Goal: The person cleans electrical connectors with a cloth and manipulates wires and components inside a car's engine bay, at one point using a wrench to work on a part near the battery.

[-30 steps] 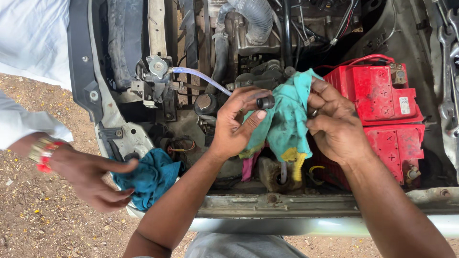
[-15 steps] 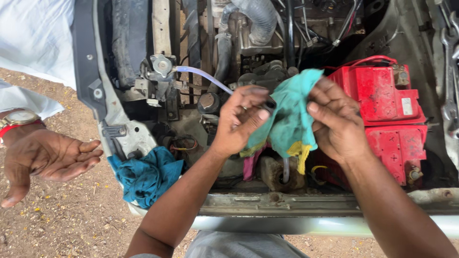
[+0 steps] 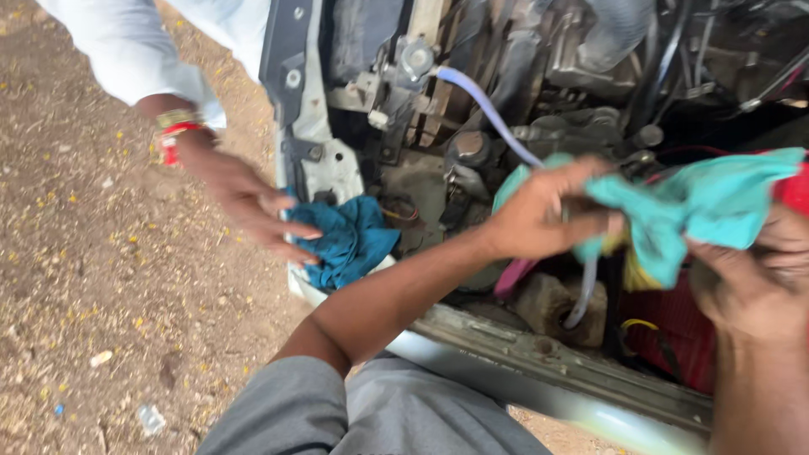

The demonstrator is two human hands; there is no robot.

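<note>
the rag [image 3: 699,206] hangs soft and light over the engine bay [image 3: 522,101], stretched between both hands. left hand [image 3: 543,219] pinches its near-left corner, right hand [image 3: 754,274] bunches the right edge. limp cloth, best gripped by edges. another person's hand [image 3: 244,202] nears a blue cloth [image 3: 350,240].

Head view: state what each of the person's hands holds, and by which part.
Both hold the turquoise rag: left hand pinches its left end, right hand grips its lower right part.
</note>
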